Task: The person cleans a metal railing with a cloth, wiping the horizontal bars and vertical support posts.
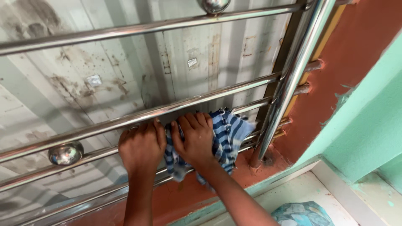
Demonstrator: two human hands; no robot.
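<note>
A blue and white striped cloth (228, 136) is draped over a lower steel bar of a railing (125, 119). My right hand (194, 138) presses on the cloth, fingers curled over it against the bar. My left hand (141, 146) sits just left of it, fingers hooked over the same bar and touching the cloth's left edge. Both forearms reach up from the bottom of the view.
The steel railing has several horizontal bars, round steel knobs (65, 153) and an upright post (289, 79) at the right. Behind it lies a stained corrugated roof (83, 75). A red ledge (176, 196), a green wall (368, 121) and a patterned blue fabric (301, 214) lie at the right.
</note>
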